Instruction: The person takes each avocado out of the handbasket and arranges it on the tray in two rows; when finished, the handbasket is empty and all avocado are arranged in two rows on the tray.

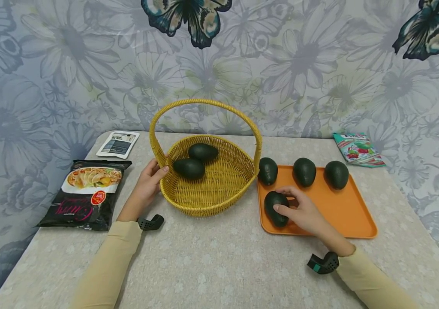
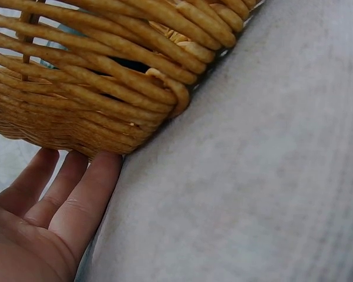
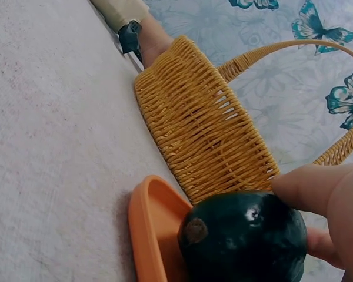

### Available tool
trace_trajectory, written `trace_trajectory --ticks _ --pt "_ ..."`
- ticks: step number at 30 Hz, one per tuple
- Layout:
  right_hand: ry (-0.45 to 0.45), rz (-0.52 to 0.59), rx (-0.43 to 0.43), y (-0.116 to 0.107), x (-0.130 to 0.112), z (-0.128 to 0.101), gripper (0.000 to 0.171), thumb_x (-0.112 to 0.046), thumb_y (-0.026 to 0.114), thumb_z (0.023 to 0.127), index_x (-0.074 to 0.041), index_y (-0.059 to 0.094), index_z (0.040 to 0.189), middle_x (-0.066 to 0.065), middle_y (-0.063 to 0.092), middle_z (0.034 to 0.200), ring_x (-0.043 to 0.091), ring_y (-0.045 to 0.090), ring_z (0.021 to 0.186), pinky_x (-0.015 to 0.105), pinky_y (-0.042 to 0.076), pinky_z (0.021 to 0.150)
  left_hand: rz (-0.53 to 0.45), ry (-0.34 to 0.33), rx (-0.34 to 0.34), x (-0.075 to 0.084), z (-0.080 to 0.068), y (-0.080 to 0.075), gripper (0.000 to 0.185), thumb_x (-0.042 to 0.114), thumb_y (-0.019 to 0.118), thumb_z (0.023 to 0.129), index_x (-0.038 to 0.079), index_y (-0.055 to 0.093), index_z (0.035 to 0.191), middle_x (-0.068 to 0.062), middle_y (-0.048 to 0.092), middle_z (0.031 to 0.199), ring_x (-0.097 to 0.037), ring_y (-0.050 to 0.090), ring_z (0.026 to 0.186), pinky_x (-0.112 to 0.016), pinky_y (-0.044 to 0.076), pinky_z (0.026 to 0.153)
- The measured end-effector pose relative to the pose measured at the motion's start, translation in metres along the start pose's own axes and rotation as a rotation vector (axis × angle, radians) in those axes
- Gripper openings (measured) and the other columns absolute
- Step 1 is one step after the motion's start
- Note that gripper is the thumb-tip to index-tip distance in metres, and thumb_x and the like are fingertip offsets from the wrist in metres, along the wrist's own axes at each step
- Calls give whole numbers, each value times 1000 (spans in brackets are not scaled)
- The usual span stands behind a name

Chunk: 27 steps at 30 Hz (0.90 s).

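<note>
My left hand [image 1: 148, 180] holds the left end of a yellow wicker basket [image 1: 208, 211], by the foot of its arched handle. From the left wrist view, several fingers [image 2: 85, 202] press their tips against the woven wall. Inside the basket lie two dark green avocados, one toward the back [image 1: 203, 152] and one in front [image 1: 189, 169]. My right hand [image 1: 303, 211] pinches another avocado [image 1: 275, 209] between thumb and fingers, over the left front of an orange tray [image 1: 343, 216]. Its stem end faces the camera in the right wrist view.
Three more avocados stand along the tray's back edge: left [image 1: 268, 171], middle [image 1: 304, 172] and right [image 1: 336, 174]. A black noodle packet [image 1: 84, 195] and a white pouch [image 1: 118, 144] lie on the left. Back right is a teal snack bag [image 1: 358, 149], before a flowered wall covering.
</note>
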State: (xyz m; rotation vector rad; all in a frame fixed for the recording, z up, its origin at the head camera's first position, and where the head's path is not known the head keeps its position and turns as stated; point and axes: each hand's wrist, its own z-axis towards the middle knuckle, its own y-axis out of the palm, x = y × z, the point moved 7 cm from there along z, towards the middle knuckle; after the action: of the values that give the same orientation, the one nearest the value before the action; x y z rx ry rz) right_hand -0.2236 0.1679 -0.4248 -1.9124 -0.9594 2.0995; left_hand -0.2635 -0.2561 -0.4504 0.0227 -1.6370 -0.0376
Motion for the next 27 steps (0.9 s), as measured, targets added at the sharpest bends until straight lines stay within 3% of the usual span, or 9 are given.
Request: trace_trajectory --ticks 8,15,23,27 --pt "-18 2 5 0 1 0 44 -16 70 97 -3 57 136 22 58 139 38 61 121 35 53 95 8 0 -1 0 0 0 59 25 51 108 12 28 161 -21 31 159 -5 52 117 -17 55 85" --pt "2 46 -31 5 4 0 47 -18 68 98 -6 55 142 25 51 146 36 64 110 31 59 68 -3 0 -5 -1 1 -1 60 26 52 108 14 28 161 -19 32 158 -4 54 115 -18 56 84" --pt "-32 23 -2 3 2 0 45 -16 67 98 -5 56 141 24 53 146 46 60 123 29 56 80 -7 3 -9 -4 4 -1 59 27 52 107 15 29 161 -17 33 157 -5 53 117 -17 55 85" --pt "-14 35 -5 3 4 1 46 -18 68 98 -6 56 141 24 52 146 47 60 123 29 57 76 -11 -2 -5 -4 3 -1 58 26 53 107 16 30 160 -18 32 158 -5 53 117 -17 56 85"
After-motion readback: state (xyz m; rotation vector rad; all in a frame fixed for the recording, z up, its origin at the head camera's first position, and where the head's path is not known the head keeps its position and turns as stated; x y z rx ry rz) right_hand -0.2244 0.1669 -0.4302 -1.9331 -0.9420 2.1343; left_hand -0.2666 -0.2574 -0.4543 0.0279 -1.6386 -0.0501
